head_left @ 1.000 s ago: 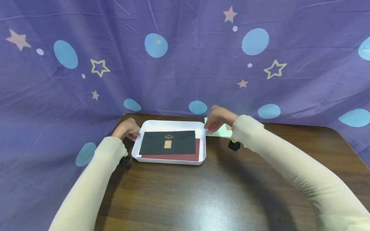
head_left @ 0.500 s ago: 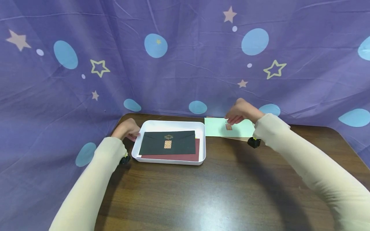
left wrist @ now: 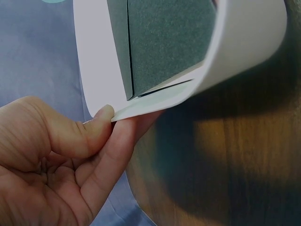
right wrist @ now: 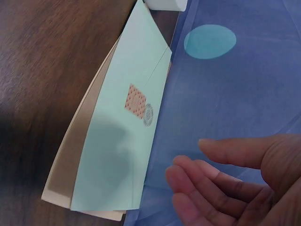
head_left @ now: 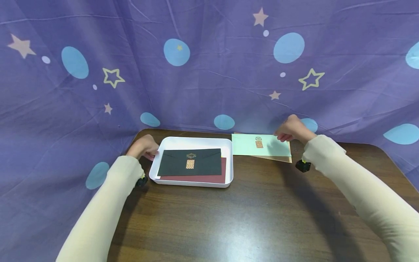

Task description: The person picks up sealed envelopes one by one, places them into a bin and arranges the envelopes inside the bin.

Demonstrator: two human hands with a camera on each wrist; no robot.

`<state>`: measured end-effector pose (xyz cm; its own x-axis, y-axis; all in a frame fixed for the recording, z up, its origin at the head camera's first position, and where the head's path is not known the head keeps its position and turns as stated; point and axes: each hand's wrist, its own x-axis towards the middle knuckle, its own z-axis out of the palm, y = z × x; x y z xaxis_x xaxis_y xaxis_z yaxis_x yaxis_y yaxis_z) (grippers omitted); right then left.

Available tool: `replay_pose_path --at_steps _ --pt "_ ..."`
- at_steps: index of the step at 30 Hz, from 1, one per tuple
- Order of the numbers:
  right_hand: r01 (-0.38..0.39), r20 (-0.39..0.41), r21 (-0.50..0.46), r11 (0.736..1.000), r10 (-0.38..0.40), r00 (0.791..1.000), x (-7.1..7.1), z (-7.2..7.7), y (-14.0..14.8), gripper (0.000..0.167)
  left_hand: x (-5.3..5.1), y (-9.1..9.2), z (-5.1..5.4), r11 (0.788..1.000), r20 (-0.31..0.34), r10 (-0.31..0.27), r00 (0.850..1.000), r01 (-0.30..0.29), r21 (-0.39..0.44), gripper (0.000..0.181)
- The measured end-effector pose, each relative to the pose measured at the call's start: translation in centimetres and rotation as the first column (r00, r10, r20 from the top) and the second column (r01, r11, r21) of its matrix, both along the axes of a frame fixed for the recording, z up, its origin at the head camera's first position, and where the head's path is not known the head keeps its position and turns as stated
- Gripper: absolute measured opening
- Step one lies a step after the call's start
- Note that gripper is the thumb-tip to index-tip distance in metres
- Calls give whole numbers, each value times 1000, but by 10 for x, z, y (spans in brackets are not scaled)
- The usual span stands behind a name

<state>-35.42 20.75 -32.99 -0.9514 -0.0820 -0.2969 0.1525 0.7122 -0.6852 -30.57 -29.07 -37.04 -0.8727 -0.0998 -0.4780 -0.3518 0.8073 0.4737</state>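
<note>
My left hand (head_left: 145, 146) pinches the left rim of a white tray (head_left: 193, 184) between thumb and fingers, as the left wrist view shows up close. Inside the tray a dark green-black envelope (head_left: 173, 165) with a patterned sticker lies over a dark red one (head_left: 209, 178). Above the right end of a mint green envelope (head_left: 243, 145) hovers my right hand (head_left: 294, 129). Its fingers are loosely bent with a gap to the thumb, and it holds nothing. A tan envelope (right wrist: 77, 150) lies partly covered beneath the mint one.
The brown wooden table (head_left: 248, 214) reaches back to a purple curtain (head_left: 209, 91) with stars and blue spots. The mint envelope's left end lies close beside the tray's right wall. Small black devices are worn at both wrists.
My right hand has moved from the tray's right edge rightward over the mint envelope to its far end, uncovering its sticker. The left hand and tray have stayed in place.
</note>
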Motion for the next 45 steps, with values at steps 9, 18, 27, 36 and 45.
replay_pose_path --at_steps 9,18,27,36,45 --pt "9 -20 -44 999 -10 1000 3 -6 16 21 1 0 0 1000 -4 11 1000 -11 -13 20" --pt "28 -29 -42 999 -29 999 4 -14 25 18 1 1 0 1000 -6 16 1000 -16 -11 20" --pt "39 -22 -45 998 -40 999 1 -22 29 14 2 1 1 1000 -9 11 1000 -11 3 20" --pt "56 -9 -50 997 -56 998 -2 -31 33 22 1 -1 -1 1000 -12 14 1000 -14 2 19" --pt "111 36 -61 992 -109 993 -5 -39 34 15 0 0 -1 999 -9 30 1000 -30 -11 18"
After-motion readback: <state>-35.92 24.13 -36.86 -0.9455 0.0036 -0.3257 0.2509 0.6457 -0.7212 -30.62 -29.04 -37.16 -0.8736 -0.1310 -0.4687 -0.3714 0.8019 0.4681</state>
